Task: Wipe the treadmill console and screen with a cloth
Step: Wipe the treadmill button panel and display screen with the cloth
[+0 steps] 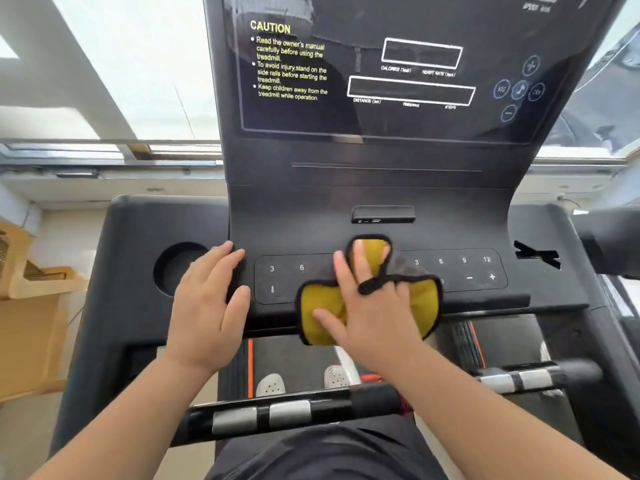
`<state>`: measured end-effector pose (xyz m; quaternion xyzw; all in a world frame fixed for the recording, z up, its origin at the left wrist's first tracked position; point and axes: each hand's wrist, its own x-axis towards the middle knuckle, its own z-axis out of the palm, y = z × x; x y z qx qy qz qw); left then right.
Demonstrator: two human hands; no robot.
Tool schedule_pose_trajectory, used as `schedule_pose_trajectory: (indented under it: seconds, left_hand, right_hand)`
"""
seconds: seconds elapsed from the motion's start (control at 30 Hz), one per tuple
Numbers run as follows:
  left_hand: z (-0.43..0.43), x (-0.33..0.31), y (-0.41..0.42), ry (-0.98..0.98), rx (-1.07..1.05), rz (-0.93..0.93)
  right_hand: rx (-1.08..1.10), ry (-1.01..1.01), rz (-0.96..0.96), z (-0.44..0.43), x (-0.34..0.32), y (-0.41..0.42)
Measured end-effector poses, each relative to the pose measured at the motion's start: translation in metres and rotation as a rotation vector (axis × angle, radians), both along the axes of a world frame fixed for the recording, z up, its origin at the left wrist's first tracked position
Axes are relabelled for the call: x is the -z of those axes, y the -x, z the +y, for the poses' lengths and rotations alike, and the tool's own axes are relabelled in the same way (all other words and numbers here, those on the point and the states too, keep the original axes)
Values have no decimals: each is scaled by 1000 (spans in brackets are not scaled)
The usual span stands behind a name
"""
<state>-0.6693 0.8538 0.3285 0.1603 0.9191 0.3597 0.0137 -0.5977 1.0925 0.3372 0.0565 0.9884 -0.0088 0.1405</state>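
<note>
**Cloth pressed on treadmill button panel, screen not yet wiped**

Seen from the head, looking down at a black treadmill console [381, 199]. At far left a round cup holder [180, 268] is sunk into the console. Just right of it the left hand [207, 306] lies flat on the console's edge; its grip is open, fingers straight, holding nothing.

In the middle, a yellow cloth [320, 317] with black trim is spread over the button panel [287, 282] and hangs a little off its near edge. The right hand [377, 313] presses it down with fingers spread flat. Its grip is open, not closed round the cloth, though a black loop of trim lies across one finger.

The step in hand looks like wiping the button panel. The next move likely calls for sliding the cloth sideways over the numbered keys, then lifting it to the upright screen [408, 91] beyond.

The cloth and hand hide the middle buttons. The screen's top is cut off, and the round icons at its right are too blurred to read.
</note>
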Motion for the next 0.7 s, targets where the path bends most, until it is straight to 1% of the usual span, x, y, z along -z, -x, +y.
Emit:
schedule_pose_trajectory:
  seconds: [0.07,0.1,0.17,0.23,0.3,0.37,0.43,0.5,0.6,0.7]
  left_hand:
    - [9,0,-3,38,23,5]
    - [13,1,-5,59,34,11]
    - [20,2,-9,105,38,35]
    - [29,3,-12,151,15,61]
    - [41,2,-16,178,-5,78]
    - [55,1,-20,189,1,89]
    - [71,0,-23,208,25,110]
    - [87,0,-26,243,53,136]
    - [109,1,-27,294,60,166]
    - [129,3,-28,327,35,182]
  right_hand:
    - [196,-37,-9,37,-7,-9]
    - [266,-23,3,56,-8,-12]
    - [379,70,7,87,-6,-14]
    - [436,118,15,101,-1,-9]
    - [373,70,48,93,0,-1]
    - [176,48,67,74,-2,5]
    - [-46,89,79,63,-2,4]
    - [-186,124,77,68,1,-1]
    - [-258,120,75,98,8,-23]
    - [-200,178,99,148,13,-51]
